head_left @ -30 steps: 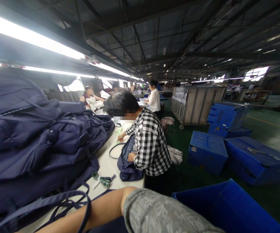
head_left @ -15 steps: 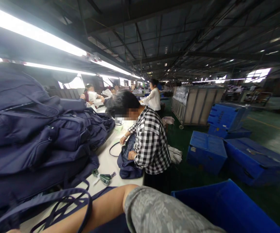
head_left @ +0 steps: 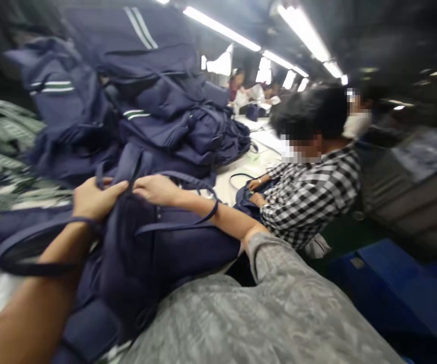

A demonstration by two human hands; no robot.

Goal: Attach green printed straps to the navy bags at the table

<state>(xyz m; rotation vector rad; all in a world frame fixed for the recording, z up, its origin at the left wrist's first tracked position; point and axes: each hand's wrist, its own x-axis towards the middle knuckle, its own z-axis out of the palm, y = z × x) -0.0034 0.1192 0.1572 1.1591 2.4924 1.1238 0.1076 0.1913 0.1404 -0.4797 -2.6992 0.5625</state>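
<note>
A navy cloth bag (head_left: pixel 127 258) lies in front of me against my body. My left hand (head_left: pixel 95 198) is closed on its upper edge, thumb pointing right. Close beside it, my right hand (head_left: pixel 156 189) pinches the same edge; its fingertips are partly hidden by the fabric. One navy strap (head_left: pixel 13 253) loops over my left forearm, and another strap (head_left: pixel 203 217) hangs around my right forearm. Motion blurs the picture somewhat, so the bag's opening cannot be made out.
Behind my hands rises a heap of navy bags (head_left: pixel 158 96), some with white and green stripes. Green-and-white bands (head_left: pixel 2 146) lie at the left. A co-worker in a checked shirt (head_left: pixel 313 197) bends over the table (head_left: pixel 233 177) at my right. Blue boxes (head_left: pixel 400 283) stand on the floor.
My view has swung left and down. Both hands now show, gripping the bag; before, mainly my right arm was visible, reaching left through a strap.
</note>
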